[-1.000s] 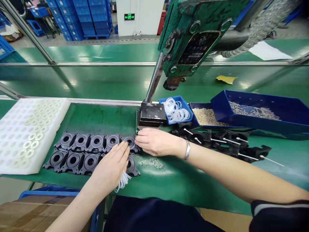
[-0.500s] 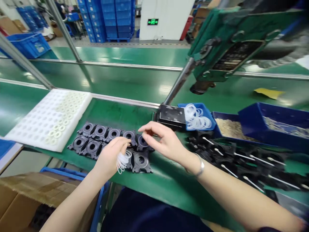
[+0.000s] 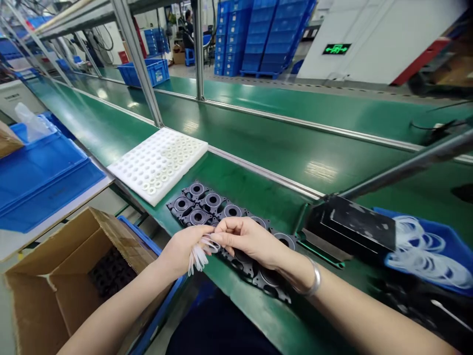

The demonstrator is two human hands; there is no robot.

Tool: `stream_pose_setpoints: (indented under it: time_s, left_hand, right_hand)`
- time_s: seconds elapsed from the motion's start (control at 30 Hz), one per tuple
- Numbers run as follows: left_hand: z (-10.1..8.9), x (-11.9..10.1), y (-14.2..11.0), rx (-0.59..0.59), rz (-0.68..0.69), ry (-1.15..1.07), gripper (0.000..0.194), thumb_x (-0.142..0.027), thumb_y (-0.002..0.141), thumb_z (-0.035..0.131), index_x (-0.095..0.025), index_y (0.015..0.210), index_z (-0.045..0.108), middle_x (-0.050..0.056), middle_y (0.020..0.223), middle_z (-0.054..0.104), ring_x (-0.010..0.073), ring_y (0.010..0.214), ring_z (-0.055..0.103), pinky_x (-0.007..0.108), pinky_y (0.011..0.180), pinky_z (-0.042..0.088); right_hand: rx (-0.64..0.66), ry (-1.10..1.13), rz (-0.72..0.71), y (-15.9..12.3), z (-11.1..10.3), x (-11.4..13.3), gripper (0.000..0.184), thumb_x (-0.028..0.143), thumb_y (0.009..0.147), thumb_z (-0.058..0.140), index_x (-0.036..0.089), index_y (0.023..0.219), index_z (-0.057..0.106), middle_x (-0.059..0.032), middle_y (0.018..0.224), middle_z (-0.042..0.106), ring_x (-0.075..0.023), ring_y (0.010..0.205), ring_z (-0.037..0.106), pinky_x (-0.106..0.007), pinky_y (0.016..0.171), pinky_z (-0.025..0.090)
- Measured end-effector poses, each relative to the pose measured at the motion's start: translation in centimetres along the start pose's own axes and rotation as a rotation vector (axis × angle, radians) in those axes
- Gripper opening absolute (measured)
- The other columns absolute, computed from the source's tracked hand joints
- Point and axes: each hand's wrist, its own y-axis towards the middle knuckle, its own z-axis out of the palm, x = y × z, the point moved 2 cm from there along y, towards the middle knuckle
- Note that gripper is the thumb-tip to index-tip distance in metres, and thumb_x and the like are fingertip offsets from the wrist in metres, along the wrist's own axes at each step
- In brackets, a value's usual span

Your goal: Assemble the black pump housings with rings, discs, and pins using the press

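Note:
My left hand [image 3: 179,250] is closed on a bunch of thin white plastic rings [image 3: 198,260], which hang below its fingers. Against its fingertips, my right hand [image 3: 254,240] pinches at the edge of a ring from that bunch; its fingers partly hide the ring. Both hands are above two rows of black round-centred housings [image 3: 197,216] lying on the green bench. The hands cover several of the housings in the middle. More white rings [image 3: 424,256] lie heaped in a blue bin [image 3: 453,235] at the right.
A white foam tray [image 3: 129,165] with pale washers sits beyond the housings on the left. An open cardboard box [image 3: 70,266] with black parts stands below the bench edge. To the right are a black machine base [image 3: 354,224] and its slanted metal post [image 3: 402,170].
The view has swung left. My right hand has come over to my left hand, and its fingers have closed at the rings. The bunch stays in my left hand.

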Motion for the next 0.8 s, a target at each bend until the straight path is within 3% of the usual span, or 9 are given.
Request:
stream_pose_setpoints:
  time_s: [0.1,0.17,0.23,0.3,0.37,0.43,0.5,0.67,0.8]
  left_hand:
    - [-0.3,0.5,-2.1,0.052,0.048,-0.078,0.036,-0.028,0.094,0.059,-0.022,0.129,0.063,0.007,0.098,0.079,0.0203,0.087,0.074,0.034,0.084,0.059]
    - [-0.5,0.8,-3.3,0.046,0.007,-0.237,0.037,-0.032,0.095,0.059,-0.023,0.131,0.064,0.007,0.094,0.08,0.0215,0.086,0.075,0.036,0.082,0.061]
    - [-1.0,1.4,-4.3,-0.082,-0.13,-0.497,0.039,-0.034,0.092,0.066,-0.021,0.128,0.068,0.009,0.096,0.08,0.024,0.086,0.077,0.038,0.078,0.064]
    - [-1.9,2.2,-5.0,-0.3,-0.294,-0.724,0.038,-0.032,0.086,0.073,-0.017,0.12,0.073,0.012,0.097,0.079,0.0275,0.085,0.078,0.039,0.074,0.066]
    - [-2.9,3.2,-5.6,-0.501,-0.4,-0.779,0.033,-0.03,0.081,0.078,-0.013,0.109,0.077,0.013,0.091,0.08,0.0299,0.084,0.078,0.041,0.073,0.067]
    - [-3.8,4.2,-5.9,-0.595,-0.419,-0.722,0.028,-0.03,0.081,0.079,-0.012,0.103,0.079,0.012,0.086,0.08,0.0299,0.079,0.078,0.04,0.071,0.067]
    - [-4.4,4.9,-6.2,-0.603,-0.345,-0.589,0.028,-0.031,0.084,0.076,-0.013,0.105,0.079,0.012,0.087,0.08,0.0287,0.076,0.078,0.04,0.07,0.067]
    - [-4.3,5.8,-5.8,-0.524,-0.106,0.006,0.025,-0.024,0.096,0.058,-0.02,0.113,0.076,0.009,0.104,0.079,0.0239,0.096,0.075,0.042,0.092,0.063]
    - [-3.4,6.2,-4.2,-0.342,0.093,0.432,0.038,-0.014,0.098,0.046,-0.014,0.133,0.062,0.016,0.135,0.065,0.0248,0.125,0.063,0.046,0.108,0.053]
  right_hand:
    - [0.163,-0.035,0.054,0.5,0.1,0.0,0.042,0.055,0.078,0.078,0.015,0.08,0.065,0.0036,0.06,0.057,-0.0092,0.053,0.049,-0.023,0.055,0.039]
    - [0.258,-0.118,0.066,1.1,0.1,0.1,0.04,0.054,0.078,0.078,0.016,0.08,0.065,0.0034,0.06,0.058,-0.0096,0.053,0.051,-0.022,0.054,0.04]
    - [0.254,-0.201,0.03,2.2,-0.1,0.5,0.039,0.053,0.081,0.075,0.016,0.08,0.064,0.0032,0.06,0.057,-0.0095,0.053,0.05,-0.022,0.053,0.039]
    - [0.144,-0.269,-0.034,4.0,-0.3,1.0,0.039,0.053,0.084,0.071,0.016,0.076,0.063,0.0025,0.059,0.057,-0.0097,0.053,0.049,-0.023,0.053,0.039]
    - [0.016,-0.356,-0.095,6.3,-0.4,1.5,0.038,0.051,0.086,0.067,0.016,0.072,0.062,0.0015,0.06,0.058,-0.0103,0.054,0.049,-0.023,0.054,0.039]
    - [-0.076,-0.489,-0.138,8.8,-0.2,1.7,0.035,0.045,0.088,0.064,0.016,0.069,0.062,0.0006,0.06,0.06,-0.0111,0.055,0.051,-0.024,0.056,0.04]
    - [-0.151,-0.645,-0.169,10.9,0.1,1.6,0.031,0.038,0.089,0.062,0.016,0.068,0.063,-0.0003,0.063,0.064,-0.012,0.058,0.054,-0.024,0.058,0.041]
    - [-0.26,-0.825,-0.202,13.9,0.5,0.3,0.018,0.025,0.088,0.063,0.017,0.073,0.067,-0.0042,0.077,0.073,-0.0156,0.071,0.063,-0.026,0.067,0.043]
    - [-0.296,-0.906,-0.21,14.5,0.6,-0.2,0.015,0.023,0.089,0.063,0.017,0.076,0.069,-0.0051,0.081,0.074,-0.0168,0.073,0.065,-0.026,0.068,0.043]
